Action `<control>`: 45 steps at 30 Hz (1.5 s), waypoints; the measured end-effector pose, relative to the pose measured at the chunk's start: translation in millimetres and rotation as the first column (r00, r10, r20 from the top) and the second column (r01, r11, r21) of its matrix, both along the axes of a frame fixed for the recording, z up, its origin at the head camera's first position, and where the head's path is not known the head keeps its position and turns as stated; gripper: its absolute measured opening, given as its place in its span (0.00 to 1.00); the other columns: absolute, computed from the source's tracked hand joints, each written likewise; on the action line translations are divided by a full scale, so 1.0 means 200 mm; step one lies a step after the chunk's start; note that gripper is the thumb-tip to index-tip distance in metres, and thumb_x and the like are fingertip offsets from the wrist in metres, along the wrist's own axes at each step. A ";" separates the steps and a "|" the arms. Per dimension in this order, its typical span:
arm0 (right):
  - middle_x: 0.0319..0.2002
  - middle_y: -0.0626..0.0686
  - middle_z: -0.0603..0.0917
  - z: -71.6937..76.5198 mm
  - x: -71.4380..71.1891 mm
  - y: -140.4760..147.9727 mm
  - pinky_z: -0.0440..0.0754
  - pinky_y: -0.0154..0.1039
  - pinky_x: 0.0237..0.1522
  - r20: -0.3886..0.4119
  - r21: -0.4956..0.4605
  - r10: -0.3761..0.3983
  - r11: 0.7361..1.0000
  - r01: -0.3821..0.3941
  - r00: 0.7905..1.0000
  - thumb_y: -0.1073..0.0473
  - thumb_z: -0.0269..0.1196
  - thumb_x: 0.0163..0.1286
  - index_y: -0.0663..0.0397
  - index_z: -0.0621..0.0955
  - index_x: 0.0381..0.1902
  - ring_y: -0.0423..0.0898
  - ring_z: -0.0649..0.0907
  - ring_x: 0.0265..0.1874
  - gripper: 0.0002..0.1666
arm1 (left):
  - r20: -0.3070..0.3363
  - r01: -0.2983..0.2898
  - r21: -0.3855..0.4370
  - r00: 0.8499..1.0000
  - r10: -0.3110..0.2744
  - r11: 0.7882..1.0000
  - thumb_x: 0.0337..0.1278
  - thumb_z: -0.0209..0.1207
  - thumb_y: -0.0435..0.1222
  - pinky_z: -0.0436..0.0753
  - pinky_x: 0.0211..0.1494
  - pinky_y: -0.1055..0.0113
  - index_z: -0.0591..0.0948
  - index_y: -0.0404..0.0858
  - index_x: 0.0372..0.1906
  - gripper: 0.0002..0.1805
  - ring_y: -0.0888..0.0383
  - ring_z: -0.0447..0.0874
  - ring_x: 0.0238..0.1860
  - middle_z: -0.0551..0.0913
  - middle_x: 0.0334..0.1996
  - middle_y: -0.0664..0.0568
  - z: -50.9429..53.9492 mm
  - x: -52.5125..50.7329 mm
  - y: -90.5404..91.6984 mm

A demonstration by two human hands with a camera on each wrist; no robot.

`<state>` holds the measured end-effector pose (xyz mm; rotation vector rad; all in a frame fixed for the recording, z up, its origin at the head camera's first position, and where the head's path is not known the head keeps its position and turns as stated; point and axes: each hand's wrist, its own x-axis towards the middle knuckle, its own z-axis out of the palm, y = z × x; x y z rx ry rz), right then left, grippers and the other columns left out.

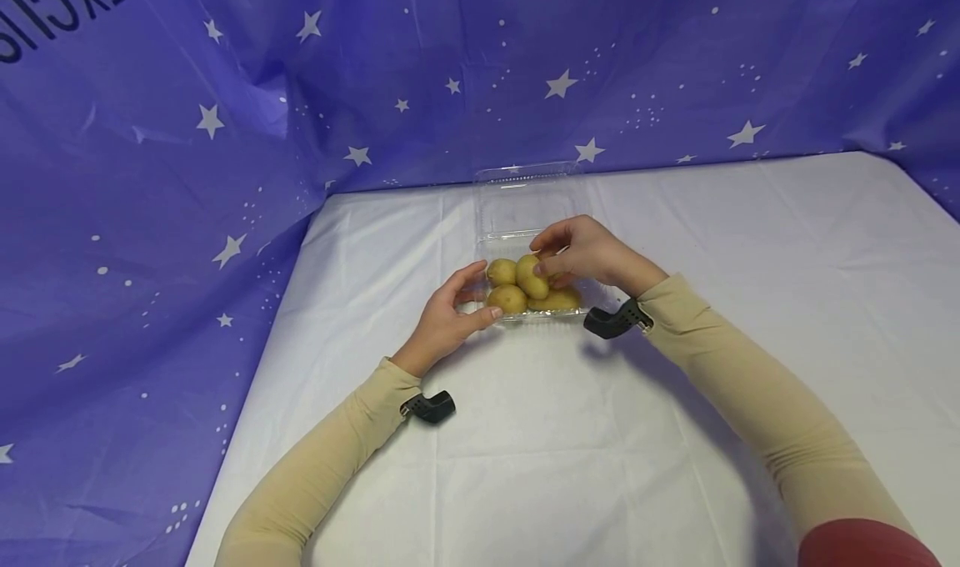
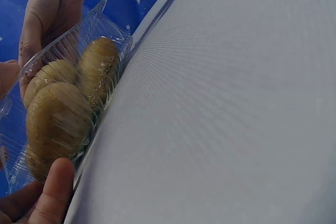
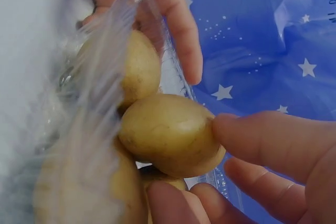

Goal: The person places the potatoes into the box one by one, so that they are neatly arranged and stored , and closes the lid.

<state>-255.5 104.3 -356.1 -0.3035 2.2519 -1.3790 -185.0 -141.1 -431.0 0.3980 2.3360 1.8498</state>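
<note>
A clear plastic clamshell container with several yellow potatoes in it stands on the white-covered table, its lid folded back. My left hand holds the container's left end, thumb at the front corner and fingers along the side. Over the container, my right hand pinches the upper potato, which rests against the others. In the right wrist view the thumb presses one end of that potato, with fingers around its underside. Ribbed plastic partly blurs the potatoes in the left wrist view.
A white cloth with fold creases covers the table. Behind it and at the left hangs a purple-blue sheet printed with stars. Black wrist mounts stick out from both sleeves close above the cloth.
</note>
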 end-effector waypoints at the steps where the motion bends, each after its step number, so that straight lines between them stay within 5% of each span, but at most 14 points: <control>1: 0.51 0.62 0.82 0.00 0.00 0.00 0.91 0.40 0.39 -0.006 0.005 0.002 1.000 -0.002 1.000 0.68 0.69 0.63 0.69 0.80 0.60 0.45 0.85 0.37 0.27 | 0.000 0.000 -0.001 1.000 0.000 1.000 0.59 0.68 0.30 0.87 0.46 0.66 0.65 0.41 0.77 0.41 0.40 0.76 0.63 0.70 0.72 0.39 0.00 0.00 0.00; 26: 0.54 0.65 0.82 -0.01 -0.01 0.04 0.90 0.39 0.38 -0.015 -0.005 0.011 1.000 -0.011 1.000 0.67 0.67 0.64 0.69 0.78 0.61 0.42 0.86 0.34 0.27 | 0.015 -0.002 0.021 1.000 0.001 1.000 0.58 0.68 0.29 0.89 0.45 0.66 0.65 0.39 0.77 0.42 0.40 0.76 0.63 0.70 0.72 0.39 0.01 0.00 0.02; 31: 0.48 0.61 0.83 0.00 0.00 0.06 0.91 0.40 0.36 -0.038 -0.039 0.012 0.999 -0.013 0.999 0.68 0.67 0.63 0.72 0.77 0.62 0.41 0.87 0.32 0.29 | 0.014 -0.006 0.020 1.000 0.005 1.000 0.58 0.68 0.29 0.88 0.44 0.66 0.65 0.40 0.77 0.42 0.40 0.76 0.63 0.70 0.72 0.39 0.00 0.00 0.02; 45: 0.41 0.49 0.83 0.07 -0.01 0.26 0.91 0.45 0.43 -0.039 -0.122 -0.103 0.988 0.097 0.994 0.69 0.63 0.67 0.71 0.75 0.63 0.44 0.86 0.39 0.27 | 0.013 -0.004 0.012 1.000 0.004 1.000 0.58 0.68 0.30 0.89 0.45 0.64 0.63 0.39 0.78 0.43 0.38 0.75 0.65 0.69 0.72 0.38 -0.01 0.00 0.00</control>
